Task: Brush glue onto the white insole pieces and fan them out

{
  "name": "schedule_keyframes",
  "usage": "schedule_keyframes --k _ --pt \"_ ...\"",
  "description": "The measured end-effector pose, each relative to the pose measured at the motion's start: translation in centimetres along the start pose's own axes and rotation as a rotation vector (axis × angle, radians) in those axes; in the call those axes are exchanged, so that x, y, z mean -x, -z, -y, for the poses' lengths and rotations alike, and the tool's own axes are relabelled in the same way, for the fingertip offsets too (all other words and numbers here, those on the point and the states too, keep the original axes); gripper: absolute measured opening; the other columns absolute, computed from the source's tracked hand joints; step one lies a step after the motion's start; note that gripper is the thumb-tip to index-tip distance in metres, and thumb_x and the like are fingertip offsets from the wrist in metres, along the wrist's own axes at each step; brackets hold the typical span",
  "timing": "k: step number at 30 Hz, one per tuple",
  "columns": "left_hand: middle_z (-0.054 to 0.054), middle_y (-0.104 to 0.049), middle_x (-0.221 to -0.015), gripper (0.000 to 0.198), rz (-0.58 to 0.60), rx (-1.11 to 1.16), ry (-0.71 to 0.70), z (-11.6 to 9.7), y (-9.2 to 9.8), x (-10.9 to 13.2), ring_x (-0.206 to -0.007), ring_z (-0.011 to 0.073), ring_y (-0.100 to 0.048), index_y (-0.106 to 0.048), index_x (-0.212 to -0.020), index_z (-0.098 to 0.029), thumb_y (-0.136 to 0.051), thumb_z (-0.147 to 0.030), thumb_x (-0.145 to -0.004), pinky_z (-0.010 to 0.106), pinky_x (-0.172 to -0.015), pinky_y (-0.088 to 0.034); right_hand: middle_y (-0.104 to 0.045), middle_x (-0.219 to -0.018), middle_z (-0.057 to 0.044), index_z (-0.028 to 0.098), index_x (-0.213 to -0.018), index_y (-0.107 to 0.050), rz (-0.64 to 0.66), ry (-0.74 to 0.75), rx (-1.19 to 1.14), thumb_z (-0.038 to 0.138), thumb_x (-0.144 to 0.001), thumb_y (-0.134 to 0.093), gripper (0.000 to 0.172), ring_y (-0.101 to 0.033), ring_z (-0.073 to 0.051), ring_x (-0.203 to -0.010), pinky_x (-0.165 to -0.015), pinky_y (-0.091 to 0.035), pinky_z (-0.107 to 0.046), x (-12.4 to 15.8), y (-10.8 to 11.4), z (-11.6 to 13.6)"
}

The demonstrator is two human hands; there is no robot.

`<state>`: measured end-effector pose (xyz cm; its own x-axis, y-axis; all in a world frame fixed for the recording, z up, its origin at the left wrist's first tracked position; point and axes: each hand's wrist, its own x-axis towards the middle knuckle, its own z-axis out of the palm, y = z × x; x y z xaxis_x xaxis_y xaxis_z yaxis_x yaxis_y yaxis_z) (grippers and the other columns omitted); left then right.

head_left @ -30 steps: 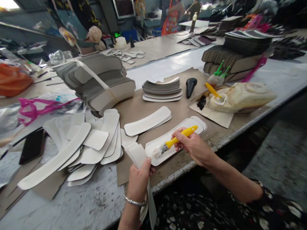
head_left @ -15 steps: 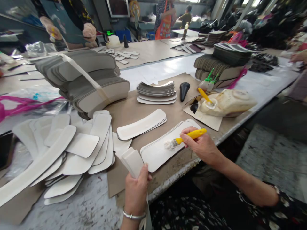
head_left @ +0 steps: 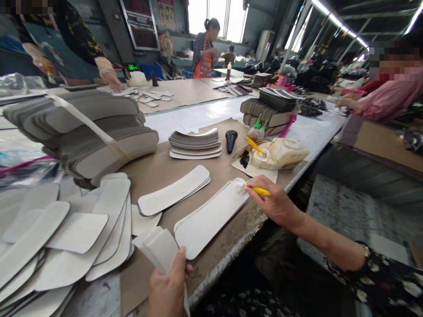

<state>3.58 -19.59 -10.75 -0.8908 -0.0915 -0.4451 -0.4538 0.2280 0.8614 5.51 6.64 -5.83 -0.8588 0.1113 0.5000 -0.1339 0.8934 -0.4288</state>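
My right hand (head_left: 276, 204) grips a yellow-handled brush (head_left: 261, 191). Its white-coated bristles rest on the far end of a long white curved panel (head_left: 208, 222), which lies on a few others like it. My left hand (head_left: 168, 281) is closed on a small bundle of white strips (head_left: 160, 248), its thumb close to the panel's near corner. Behind these lies another short stack of curved panels (head_left: 175, 189). A cut-open plastic jug (head_left: 284, 154) stands to the right, a second yellow brush (head_left: 254, 144) sticking out of its mouth.
Loose white pieces (head_left: 76, 231) are heaped at left, before a tall strapped stack (head_left: 109, 105). A neat pile of panels (head_left: 194, 145), a black cone-shaped object (head_left: 231, 141) and green-tipped bottles (head_left: 257, 127) stand farther back. Co-workers are across the table and at right.
My right hand has moved the brush from the panel's middle to its far end. My left hand keeps hold of the strips. The camera view has tilted up and turned right.
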Motion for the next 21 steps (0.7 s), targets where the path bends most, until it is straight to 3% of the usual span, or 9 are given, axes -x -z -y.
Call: schedule_keyframes --k 4,7,9,12,15,18,21 --pt "0.002 -0.054 -0.044 0.039 0.028 -0.026 -0.004 0.2 0.0 0.0 -0.050 0.0180 -0.049 -0.054 -0.042 -0.018 -0.061 -0.052 -0.060 0.030 -0.058 -0.036 -0.058 -0.081 -0.006 0.021 -0.084 -0.055 -0.033 0.041 0.016 0.020 -0.083 -0.047 0.009 -0.056 -0.018 -0.081 -0.077 -0.046 -0.034 -0.1 1.3 0.9" --pt "0.002 -0.054 -0.045 0.039 0.067 0.000 -0.045 0.5 -0.1 0.0 -0.050 0.0170 -0.049 -0.054 -0.045 -0.017 -0.060 -0.051 -0.062 0.029 -0.057 -0.036 -0.058 -0.079 -0.005 0.021 -0.081 -0.054 -0.070 -0.020 -0.113 0.022 -0.081 -0.050 0.005 -0.056 -0.018 -0.079 -0.076 -0.046 -0.033 0.1 1.3 3.1" --pt "0.002 -0.055 -0.046 0.038 0.105 0.073 -0.065 0.6 -0.2 -0.1 -0.049 0.0158 -0.048 -0.054 -0.047 -0.016 -0.060 -0.050 -0.063 0.028 -0.055 -0.036 -0.057 -0.076 -0.004 0.021 -0.080 -0.054 -0.035 -0.133 -0.293 0.025 -0.081 -0.051 0.006 -0.056 -0.017 -0.073 -0.069 -0.047 -0.031 0.4 0.4 4.7" --pt "0.001 -0.053 -0.045 0.037 0.144 0.167 -0.056 0.6 -0.2 -0.1 -0.046 0.0133 -0.046 -0.053 -0.050 -0.016 -0.061 -0.048 -0.064 0.026 -0.052 -0.036 -0.056 -0.068 -0.001 0.019 -0.078 -0.054 0.118 -0.337 -0.607 0.032 -0.082 -0.049 0.014 -0.055 -0.013 -0.059 -0.057 -0.047 -0.027 0.7 -1.9 7.0" --pt "0.000 -0.052 -0.044 0.035 0.149 0.230 -0.019 0.4 -0.3 0.0 -0.044 0.0112 -0.044 -0.052 -0.052 -0.015 -0.062 -0.046 -0.064 0.025 -0.049 -0.034 -0.053 -0.061 0.002 0.018 -0.078 -0.053 0.228 -0.449 -0.804 0.036 -0.082 -0.049 0.019 -0.054 -0.011 -0.053 -0.054 -0.046 -0.025 0.9 -4.3 8.1" --pt "-0.001 -0.052 -0.044 0.032 0.133 0.300 0.029 0.7 -0.5 -0.1 -0.043 0.0104 -0.043 -0.051 -0.055 -0.015 -0.064 -0.044 -0.062 0.024 -0.048 -0.034 -0.053 -0.065 0.002 0.017 -0.077 -0.053 0.242 -0.450 -0.788 0.035 -0.081 -0.048 0.019 -0.053 -0.010 -0.051 -0.052 -0.045 -0.024 1.0 -5.7 7.7" --pt "-0.001 -0.053 -0.044 0.032 0.110 0.297 0.034 1.3 -0.8 -0.3 -0.043 0.0103 -0.044 -0.051 -0.057 -0.015 -0.064 -0.044 -0.063 0.024 -0.049 -0.034 -0.056 -0.073 -0.002 0.017 -0.075 -0.054 0.167 -0.310 -0.585 0.031 -0.081 -0.049 0.016 -0.055 -0.012 -0.062 -0.060 -0.046 -0.027 1.0 -5.2 6.5"
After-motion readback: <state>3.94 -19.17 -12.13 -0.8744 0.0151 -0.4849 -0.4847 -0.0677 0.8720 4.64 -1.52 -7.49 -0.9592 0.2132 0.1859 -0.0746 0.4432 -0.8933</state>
